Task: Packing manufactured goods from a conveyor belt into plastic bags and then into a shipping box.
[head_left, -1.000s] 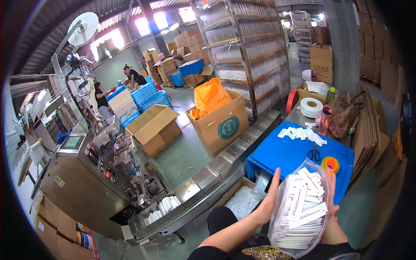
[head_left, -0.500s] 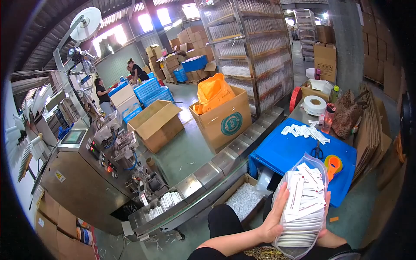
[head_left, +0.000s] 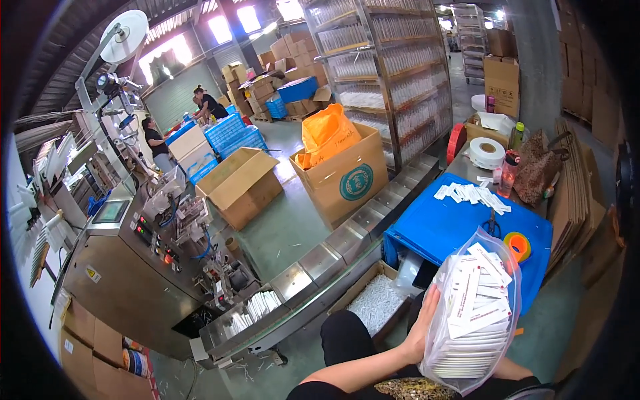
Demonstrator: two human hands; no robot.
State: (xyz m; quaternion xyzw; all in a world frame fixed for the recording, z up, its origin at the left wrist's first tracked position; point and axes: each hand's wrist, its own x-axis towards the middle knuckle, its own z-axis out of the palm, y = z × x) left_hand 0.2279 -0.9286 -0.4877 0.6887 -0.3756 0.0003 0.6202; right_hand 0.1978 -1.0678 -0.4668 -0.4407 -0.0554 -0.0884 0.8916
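Observation:
A clear plastic bag [head_left: 503, 340] full of slim white printed packets [head_left: 470, 300] is held up between my two hands, above my lap. My left hand [head_left: 424, 323] presses along the bag's left side, fingers stretched upward against the film. Behind the bag's lower right side is my right hand, mostly hidden; only the right wrist [head_left: 510, 371] shows clearly. Some packets stack in flat rows at the bottom, while others lie loose at the top. Just beyond the bag, scissors [head_left: 492, 227] and an orange-and-yellow tape roll [head_left: 517, 247] rest on a blue surface [head_left: 427, 223].
More white packets [head_left: 473, 197] lie on the blue surface, near a pink bottle [head_left: 508, 175] and a white roll [head_left: 487, 153]. A metal conveyor [head_left: 323, 257] runs diagonally to a machine [head_left: 127, 267] at left. Below stands a carton of white scraps [head_left: 377, 303]. Two people work far back.
The bag has shifted slightly right and spread wider, with more of its right edge showing. My right hand is now more hidden behind it. My left hand still presses its left side.

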